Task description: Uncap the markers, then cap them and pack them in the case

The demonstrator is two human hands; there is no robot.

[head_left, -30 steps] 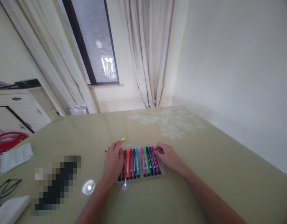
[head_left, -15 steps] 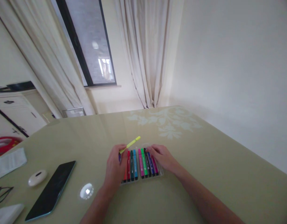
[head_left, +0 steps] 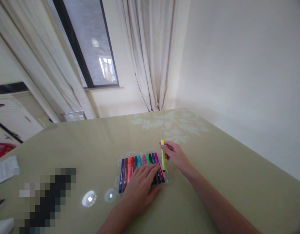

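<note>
A clear plastic case [head_left: 117, 182] lies open on the table, with several coloured marker pens [head_left: 126, 170] side by side in its two halves. My right hand [head_left: 175, 156] pinches a yellow marker [head_left: 163, 156] near its upper end. The marker stands nearly upright over the right end of the case, beside a magenta marker [head_left: 159, 167]. Across the middle of the case lies my left hand [head_left: 141, 183], palm down with fingers stretched over the markers and hiding their lower parts.
To the left is a dark, blurred-out shape [head_left: 51, 201]. White cloth or paper [head_left: 6, 169] and a red object [head_left: 3, 151] sit at the far left. A white wall [head_left: 250, 91] borders the table's right side. Curtains [head_left: 152, 58] hang behind.
The yellow marker has passed from my left hand to my right and turned upright at the case's right end. My left hand has moved right, onto the markers.
</note>
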